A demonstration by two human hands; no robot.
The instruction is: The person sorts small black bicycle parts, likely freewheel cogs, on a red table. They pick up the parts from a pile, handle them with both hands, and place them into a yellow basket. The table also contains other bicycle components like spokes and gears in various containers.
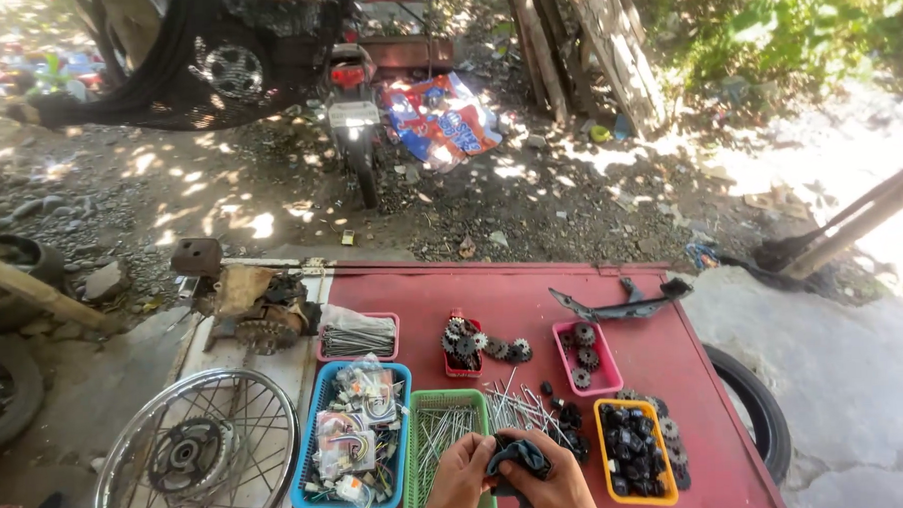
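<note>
Both hands meet at the near edge of the surface, low in the head view, with only the wrists and the start of the forearms showing. The left hand (pixel 461 476) comes in from the lower left, its fingers (pixel 475 446) curled inward toward the other hand. The right hand (pixel 552 486) sits just beside it, touching or nearly so, knuckles up, its fingers apparently bent in a closed grip, though shadow hides the fingertips.

red table (pixel 533 301), green basket (pixel 447 399), blue basket (pixel 309 459)
</note>
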